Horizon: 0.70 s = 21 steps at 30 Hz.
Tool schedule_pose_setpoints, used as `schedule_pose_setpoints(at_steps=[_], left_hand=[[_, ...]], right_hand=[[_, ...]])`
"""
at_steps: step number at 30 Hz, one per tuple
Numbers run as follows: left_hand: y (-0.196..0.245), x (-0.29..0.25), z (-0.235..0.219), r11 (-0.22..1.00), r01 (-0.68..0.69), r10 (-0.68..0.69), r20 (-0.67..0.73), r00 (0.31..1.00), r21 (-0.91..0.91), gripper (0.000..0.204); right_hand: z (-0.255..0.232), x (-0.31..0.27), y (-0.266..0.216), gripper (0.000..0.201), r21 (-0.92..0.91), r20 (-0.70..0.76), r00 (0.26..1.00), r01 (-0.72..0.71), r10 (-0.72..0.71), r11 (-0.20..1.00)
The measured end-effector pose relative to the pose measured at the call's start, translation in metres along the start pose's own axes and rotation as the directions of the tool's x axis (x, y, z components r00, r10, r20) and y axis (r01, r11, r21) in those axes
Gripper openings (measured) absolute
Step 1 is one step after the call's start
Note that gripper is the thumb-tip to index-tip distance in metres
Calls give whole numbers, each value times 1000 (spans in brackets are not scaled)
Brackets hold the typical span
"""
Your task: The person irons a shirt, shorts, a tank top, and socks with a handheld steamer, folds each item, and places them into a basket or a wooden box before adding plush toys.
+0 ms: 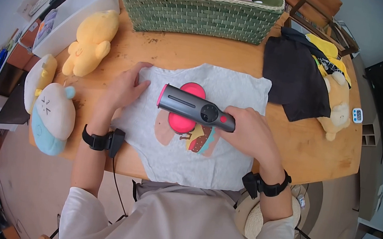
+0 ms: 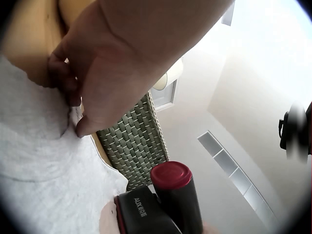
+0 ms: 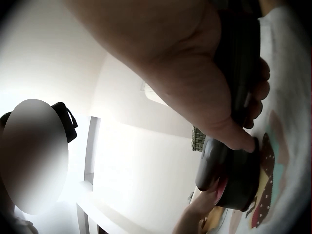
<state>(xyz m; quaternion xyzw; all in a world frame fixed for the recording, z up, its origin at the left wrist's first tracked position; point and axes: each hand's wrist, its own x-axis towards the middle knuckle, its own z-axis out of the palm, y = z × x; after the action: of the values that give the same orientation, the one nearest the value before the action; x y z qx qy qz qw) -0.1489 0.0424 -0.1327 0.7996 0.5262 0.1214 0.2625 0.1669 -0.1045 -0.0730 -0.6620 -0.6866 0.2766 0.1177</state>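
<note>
A light grey shirt with a burger print lies spread on the wooden table, partly covered by a grey and pink handheld garment steamer. My right hand grips the steamer's handle, its thumb close to the red button. The steamer's pink-rimmed head sits right over the print, and in the left wrist view the steamer shows its AUX lettering. At the upper left edge of the shirt, my left hand pinches the fabric between thumb and fingers, as the left wrist view shows at the cloth.
A green woven basket stands at the table's back. Plush toys, among them a yellow one and a white-and-blue one, line the left side beside a white bin. Dark folded clothing, a plush bear and a small timer lie right.
</note>
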Motion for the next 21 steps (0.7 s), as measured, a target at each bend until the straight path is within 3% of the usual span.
schedule_pose_setpoints(at_steps=[2, 7, 10, 12, 14, 17, 21], left_hand=[[6, 0, 5, 999, -4, 6, -38, 999, 37, 46], [-3, -2, 10, 999, -4, 8, -100, 995, 43, 47], [-24, -6, 14, 992, -19, 14, -34, 999, -125, 42], [-24, -7, 11, 951, -123, 107, -70, 992, -284, 41], [-20, -9, 6, 960, -109, 99, -51, 994, -259, 36], [-19, -11, 1, 947, -22, 22, -5, 1000, -319, 31], [-12, -13, -2, 951, 20, -26, -13, 1000, -309, 28]], right_hand=[[6, 5, 1, 29, 55, -7, 998, 70, -69, 996], [13, 12, -7, 36, 53, 45, 997, 57, -59, 997], [19, 13, -8, 41, 68, 51, 997, 58, -61, 996], [21, 14, -9, 41, 73, 50, 997, 57, -61, 996], [19, 11, -6, 40, 132, 26, 997, 63, -67, 989], [13, 1, 2, 39, 74, -18, 993, 119, -118, 990], [-8, -14, 1, 38, 59, 87, 992, 87, -92, 994]])
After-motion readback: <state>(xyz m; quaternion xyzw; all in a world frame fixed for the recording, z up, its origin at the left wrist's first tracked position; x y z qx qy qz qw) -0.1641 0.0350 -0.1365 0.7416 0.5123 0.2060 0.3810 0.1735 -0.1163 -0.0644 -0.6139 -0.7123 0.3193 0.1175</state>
